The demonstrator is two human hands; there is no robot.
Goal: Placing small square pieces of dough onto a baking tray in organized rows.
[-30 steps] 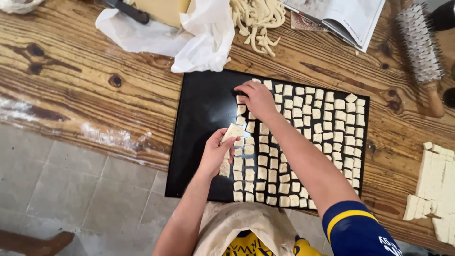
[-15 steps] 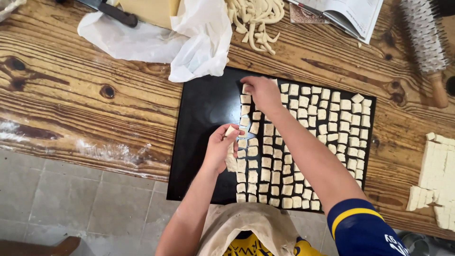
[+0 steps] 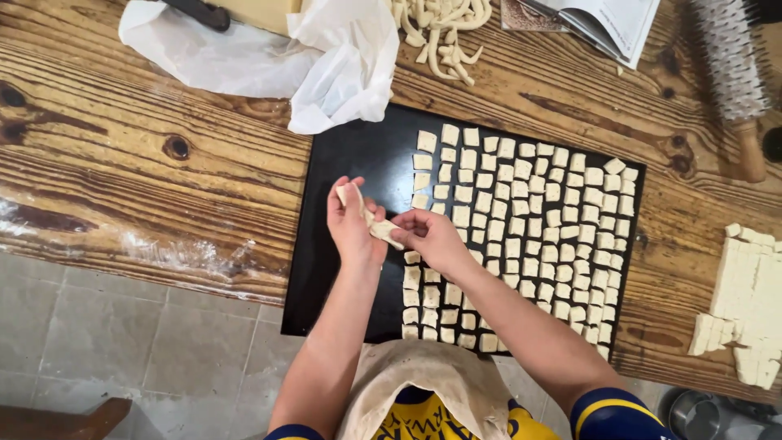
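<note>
We are pinching a dough strip [image 3: 371, 218] between our left hand [image 3: 352, 230] and right hand [image 3: 433, 238], fingers closed. Both are hovering over the black tray [image 3: 342, 269] near its left edge, beside rows of dough squares [image 3: 529, 236]

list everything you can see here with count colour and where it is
black flat baking tray: one, black, on the table's near edge
small square dough pieces: many, cream, in rows on the tray
strip of dough: one, cream, held between both hands
crumpled white paper: one, white, beyond the tray
dough strands: a heap, cream, top centre
open book: one, top right
spiked roller with wooden handle: one, far right
cut dough sheet: one, cream, right edge
wooden table: one, brown
left hand: over the tray
right hand: over the tray
</note>
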